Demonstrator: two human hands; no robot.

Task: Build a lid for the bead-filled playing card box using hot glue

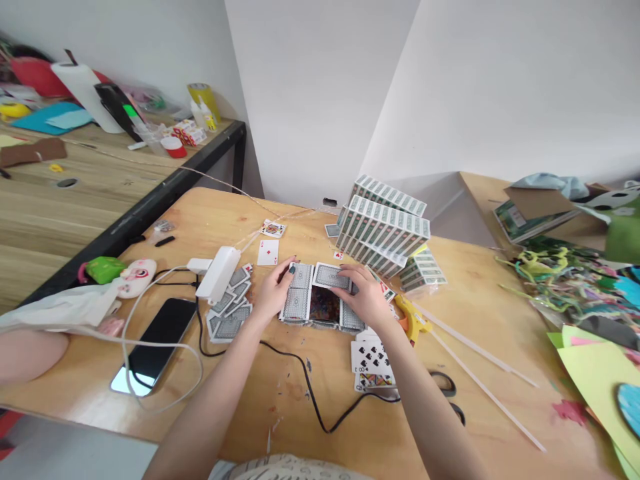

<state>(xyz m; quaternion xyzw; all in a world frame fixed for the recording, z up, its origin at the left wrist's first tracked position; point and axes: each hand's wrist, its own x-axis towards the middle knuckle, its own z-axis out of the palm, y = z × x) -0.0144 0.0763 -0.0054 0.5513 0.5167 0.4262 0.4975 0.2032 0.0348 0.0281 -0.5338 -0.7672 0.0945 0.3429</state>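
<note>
A flat piece covered with grey-backed playing cards (pixel 298 301) lies on the table between my hands, a dark, shiny surface (pixel 324 305) showing in its middle. My left hand (pixel 274 291) grips its left edge, fingers curled round the upper corner. Between thumb and fingers, my right hand (pixel 361 288) pinches a face-down playing card (pixel 327 275) over the top of the dark part. Just right of that hand is a yellow glue gun (pixel 416 321), partly hidden. Spades cards (pixel 369 359) lie face up by my right forearm, and loose grey-backed cards (pixel 231 323) are spread beside my left forearm.
Stacked card boxes (pixel 383 230) stand at the back. A white power strip (pixel 219 275), cables and a phone (pixel 155 347) lie left. Clear glue sticks (pixel 493 393) and black scissors (pixel 443 385) are at right, with coloured paper (pixel 595 380) beyond. A black cord (pixel 305 373) crosses the front.
</note>
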